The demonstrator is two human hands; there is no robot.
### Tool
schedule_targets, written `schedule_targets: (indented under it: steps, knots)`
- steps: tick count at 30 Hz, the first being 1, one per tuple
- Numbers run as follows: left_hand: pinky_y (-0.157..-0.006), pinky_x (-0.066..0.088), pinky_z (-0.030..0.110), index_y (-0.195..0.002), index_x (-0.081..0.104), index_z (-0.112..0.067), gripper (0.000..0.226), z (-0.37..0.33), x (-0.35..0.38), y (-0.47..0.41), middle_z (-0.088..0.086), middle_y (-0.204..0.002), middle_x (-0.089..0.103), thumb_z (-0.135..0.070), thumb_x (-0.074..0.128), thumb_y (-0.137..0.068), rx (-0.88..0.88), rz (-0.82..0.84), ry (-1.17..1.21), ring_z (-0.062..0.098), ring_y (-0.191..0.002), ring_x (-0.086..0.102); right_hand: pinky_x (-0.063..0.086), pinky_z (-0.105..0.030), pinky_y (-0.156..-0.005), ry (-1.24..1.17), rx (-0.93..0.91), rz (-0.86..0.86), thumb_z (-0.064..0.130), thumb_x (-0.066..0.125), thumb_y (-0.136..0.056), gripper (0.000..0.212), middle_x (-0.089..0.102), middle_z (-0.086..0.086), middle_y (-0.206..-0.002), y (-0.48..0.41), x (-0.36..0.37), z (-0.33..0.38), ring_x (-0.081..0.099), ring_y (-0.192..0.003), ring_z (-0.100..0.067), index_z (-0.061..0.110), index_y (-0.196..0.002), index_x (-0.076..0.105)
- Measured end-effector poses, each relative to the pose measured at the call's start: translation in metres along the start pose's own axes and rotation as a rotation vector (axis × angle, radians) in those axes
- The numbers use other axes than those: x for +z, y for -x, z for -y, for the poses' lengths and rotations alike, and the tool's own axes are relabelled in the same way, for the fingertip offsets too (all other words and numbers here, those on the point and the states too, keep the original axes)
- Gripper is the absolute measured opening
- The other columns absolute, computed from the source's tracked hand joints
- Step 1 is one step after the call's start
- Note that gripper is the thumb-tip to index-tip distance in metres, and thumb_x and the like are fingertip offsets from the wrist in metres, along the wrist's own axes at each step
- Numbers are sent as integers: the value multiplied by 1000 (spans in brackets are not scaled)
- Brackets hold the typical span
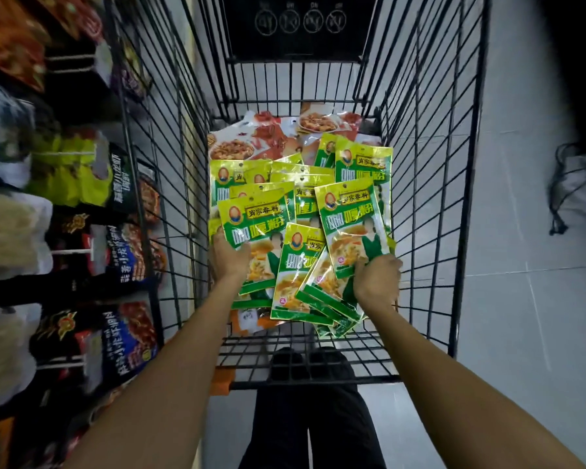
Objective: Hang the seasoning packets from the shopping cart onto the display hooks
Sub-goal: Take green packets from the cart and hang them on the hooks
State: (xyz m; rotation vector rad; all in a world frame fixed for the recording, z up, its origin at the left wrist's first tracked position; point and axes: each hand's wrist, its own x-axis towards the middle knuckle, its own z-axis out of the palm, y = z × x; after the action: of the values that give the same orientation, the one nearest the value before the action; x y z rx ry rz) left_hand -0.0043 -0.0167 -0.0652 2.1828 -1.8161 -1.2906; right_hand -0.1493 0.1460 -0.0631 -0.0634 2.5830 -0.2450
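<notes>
Several green-and-yellow seasoning packets lie heaped in the black wire shopping cart. Both my arms reach down into the cart. My left hand grips the lower left edge of one green packet, its fingers hidden behind it. My right hand holds the lower right corner of another green packet that lies over a fanned stack of similar ones. At the far end of the cart lie white-and-red packets.
On the left, display hooks carry rows of hanging packets, black, yellow and orange. Grey tiled floor lies right of the cart, with a dark bag at the far right. My dark-trousered legs show below the cart.
</notes>
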Motion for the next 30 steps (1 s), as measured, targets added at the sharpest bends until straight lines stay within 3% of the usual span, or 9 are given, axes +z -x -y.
schedule_targets:
  steps: [6, 10, 14, 16, 19, 22, 24, 28, 30]
  knots:
    - [-92, 46, 44, -128, 50, 2, 49, 1, 6, -7, 20, -126, 57, -17, 69, -87, 0, -75, 14, 35, -116, 53, 30, -35, -108, 32, -261, -37, 17, 53, -97, 45, 42, -20, -136, -32, -3, 23, 37, -128, -32, -4, -133, 38]
    - [-77, 47, 41, -118, 51, 2, 57, 1, 8, -5, 19, -117, 57, -23, 80, -76, -8, -83, 28, 36, -108, 56, 32, -40, -107, -41, -240, -8, 18, 68, -88, 58, 45, -22, -136, -45, -6, 26, 39, -129, -35, -4, -133, 38]
    - [-87, 50, 46, -127, 46, 0, 78, -1, 7, 1, 17, -125, 55, -25, 88, -66, -13, -69, 44, 36, -116, 52, 36, -42, -103, -84, -184, -79, 19, 81, -76, 73, 49, -21, -132, -46, -12, 31, 42, -125, -36, 0, -133, 39]
    - [-82, 53, 42, -122, 50, 0, 69, -1, 6, 2, 15, -119, 59, -19, 87, -67, -7, -69, 87, 33, -112, 55, 34, -42, -103, -56, -170, -95, 24, 85, -71, 80, 47, -20, -133, -46, -15, 35, 41, -126, -35, 1, -132, 39]
    - [-57, 47, 19, -96, 57, -9, 39, 0, 5, 3, 8, -102, 67, -10, 85, -69, 1, 2, 210, 21, -88, 62, 35, -42, -98, -19, -127, -43, 32, 88, -65, 71, 55, -16, -124, -48, -24, 39, 49, -118, -33, 4, -119, 51]
    - [-86, 55, 38, -117, 59, 3, 50, 2, 3, 4, 18, -126, 61, -16, 80, -76, -90, 144, 287, 28, -110, 61, 44, -38, -85, -214, -68, 81, 29, 89, -65, 43, 66, -12, -105, -49, -35, 42, 60, -94, -28, 11, -85, 56]
    - [-102, 44, 51, -134, 48, 3, 63, -1, 2, 7, 21, -137, 52, -22, 74, -82, -116, 198, 295, 35, -124, 51, 52, -36, -77, -377, -47, 174, 24, 88, -67, 34, 70, -13, -102, -47, -41, 41, 62, -85, -24, 15, -75, 55]
    - [-104, 41, 53, -138, 40, 7, 61, -11, -8, 18, 24, -143, 43, -22, 65, -91, -38, 164, 308, 39, -129, 45, 55, -45, -87, -500, -84, 369, 17, 81, -76, 28, 68, -18, -108, -34, -52, 40, 65, -101, -33, 8, -91, 60]
    - [-101, 43, 53, -127, 50, 8, 47, -19, -22, 26, 24, -132, 53, -20, 63, -92, 31, 110, 312, 37, -120, 52, 55, -46, -86, -538, -135, 386, 15, 76, -81, 27, 66, -19, -106, -26, -61, 44, 64, -102, -36, 2, -98, 60]
